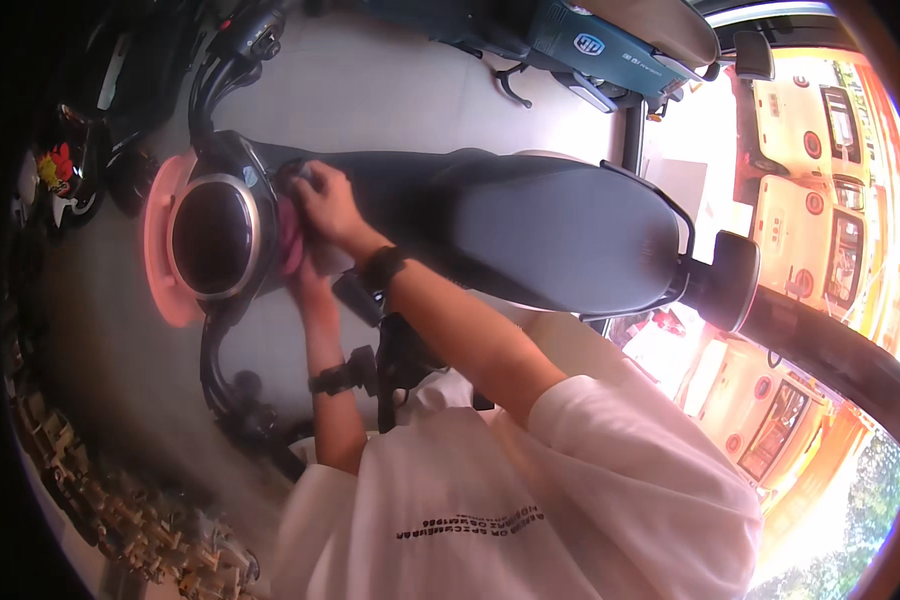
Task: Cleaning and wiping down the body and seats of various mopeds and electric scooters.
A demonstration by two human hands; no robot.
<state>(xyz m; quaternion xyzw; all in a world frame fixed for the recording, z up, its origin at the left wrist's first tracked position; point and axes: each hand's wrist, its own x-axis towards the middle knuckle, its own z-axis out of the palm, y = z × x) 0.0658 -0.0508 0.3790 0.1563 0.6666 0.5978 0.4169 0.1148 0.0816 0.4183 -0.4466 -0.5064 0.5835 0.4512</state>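
Note:
A black electric scooter stands crosswise in front of me, its long dark seat (560, 235) to the right and its round display (215, 240) to the left. My right hand (328, 205) is just behind the display, its fingers bent and closed at a small dark part whose kind I cannot make out. Below it, my left hand (313, 288) reaches up beside a piece of pink cloth (290, 238). That hand's fingers are mostly hidden, so its grip does not show. Dark bands circle both wrists.
Handlebars (232, 385) extend toward and away from me on the left. A padded backrest (736, 280) rises behind the seat. Across the grey floor stands a teal scooter (610, 55). Several pale vans (805, 125) are parked outside at the right. Small parts crowd the lower left.

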